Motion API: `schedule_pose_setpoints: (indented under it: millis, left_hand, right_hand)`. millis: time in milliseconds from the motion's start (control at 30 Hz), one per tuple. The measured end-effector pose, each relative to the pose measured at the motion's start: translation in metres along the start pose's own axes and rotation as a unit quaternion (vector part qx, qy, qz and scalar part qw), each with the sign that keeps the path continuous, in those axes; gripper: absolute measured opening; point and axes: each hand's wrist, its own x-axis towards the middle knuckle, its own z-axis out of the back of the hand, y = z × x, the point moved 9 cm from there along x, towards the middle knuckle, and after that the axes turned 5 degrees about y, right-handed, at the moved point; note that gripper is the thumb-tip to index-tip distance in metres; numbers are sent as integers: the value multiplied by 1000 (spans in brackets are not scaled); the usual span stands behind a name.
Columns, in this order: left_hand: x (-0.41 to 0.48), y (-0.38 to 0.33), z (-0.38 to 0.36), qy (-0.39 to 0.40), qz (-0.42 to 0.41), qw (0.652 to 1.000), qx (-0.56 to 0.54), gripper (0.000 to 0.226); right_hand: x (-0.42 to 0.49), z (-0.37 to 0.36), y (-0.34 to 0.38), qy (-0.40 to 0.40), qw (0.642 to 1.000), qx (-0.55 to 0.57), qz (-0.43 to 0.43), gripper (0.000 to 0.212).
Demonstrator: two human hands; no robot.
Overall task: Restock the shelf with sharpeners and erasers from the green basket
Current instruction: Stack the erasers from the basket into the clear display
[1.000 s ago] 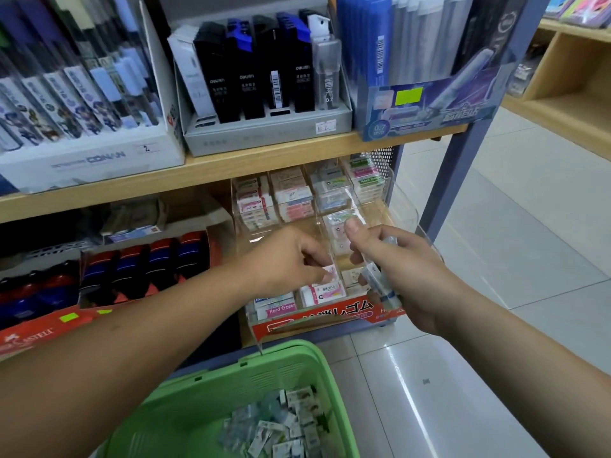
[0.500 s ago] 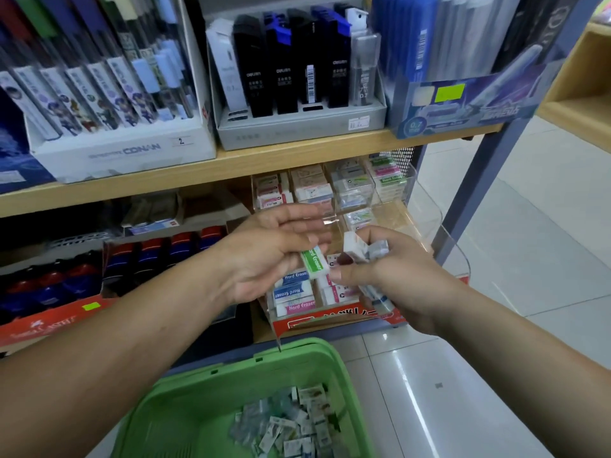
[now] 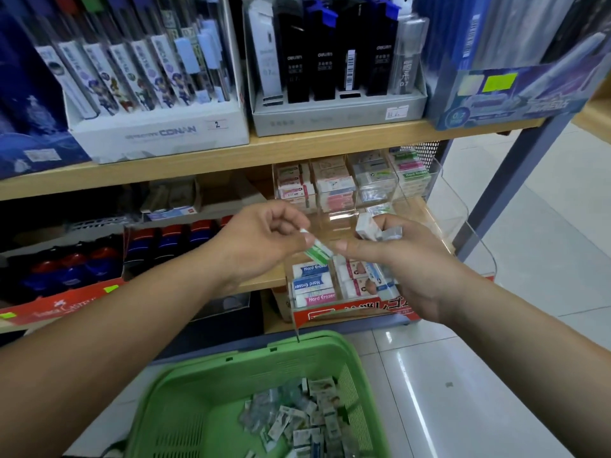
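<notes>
Eraser (image 3: 318,252) pinched in left hand (image 3: 261,241), before clear bins (image 3: 461,213). More erasers (image 3: 369,228) gripped in right hand (image 3: 410,262). Basket (image 3: 297,346) below both.

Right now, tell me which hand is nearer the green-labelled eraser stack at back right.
Right. The right hand is just in front of the eraser stack; the left hand is off to its left.

2 forearms bare to frame edge; L hand (image 3: 261,239) & R hand (image 3: 410,266) bare, nails short.
</notes>
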Motion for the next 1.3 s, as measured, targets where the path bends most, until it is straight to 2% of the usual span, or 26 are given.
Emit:
schedule_pose_setpoints:
  millis: [67, 167, 267, 333, 400, 533, 600, 667, 733, 767, 833, 867, 900, 933, 1067, 1167, 1300]
  left_hand:
    - [-1, 14, 8, -38, -7, 999, 29, 16]
    - [-6, 20, 1, -81, -67, 993, 49, 14]
    - [-8, 23, -13, -71, -89, 985, 128, 17]
    - [-10, 16, -18, -65, -114, 954, 269, 14]
    - [-13, 4, -25, -59, -148, 908, 389, 14]
    - [-12, -5, -37, -43, -139, 844, 516, 24]
    - [-10, -6, -41, -32, -113, 833, 540, 23]
    - [-9, -3, -41, -16, -89, 841, 534, 21]
    - [-9, -5, -40, -19, -107, 867, 486, 19]
    - [-11, -8, -36, -29, -118, 907, 404, 20]
    - [-16, -7, -29, -15, -86, 988, 125, 25]
    - [-18, -4, -31, 13, -55, 998, -15, 28]
    - [-21, -6, -33, 31, -40, 994, -93, 30]
    - [-23, -9, -34, 38, -45, 991, -120, 30]
    - [-23, -10, -25, 27, -52, 987, -149, 19]
    - [-23, -2, -15, 28, -22, 982, -187, 19]
    - [-23, 8, 1, 10, 3, 966, -259, 18]
  right_hand:
    - [-1, -2, 1, -2, 1000, 9, -4, 38]
    - [-1, -6, 2, -5, 1000, 0, -4, 47]
    - [-4, -11, 2, 3, 1000, 3, -14, 59]
    - [-6, -14, 1, 9, 1000, 2, -25, 72]
    - [-7, -12, -1, 4, 999, 3, -32, 73]
    - [-3, -12, -7, 19, 998, -11, -53, 78]
    - [-4, -14, -5, 21, 998, -15, -51, 77]
    - [-4, -16, -5, 13, 998, -15, -60, 86]
    - [-6, -18, -7, 13, 997, 4, -74, 86]
    - [-7, -19, -6, 13, 997, 5, -79, 78]
    - [-8, -19, -5, 10, 997, -17, -80, 54]
    - [-8, -20, -6, 10, 996, -30, -78, 47]
    - [-7, -22, -7, 13, 997, -37, -73, 44]
    - [-6, -24, -7, 18, 997, -40, -71, 44]
    - [-4, -35, -10, 40, 997, -7, -73, 30]
    - [-1, -38, -9, 70, 995, 46, -64, 32]
    - [-2, -40, -21, 88, 990, 72, -90, 48]
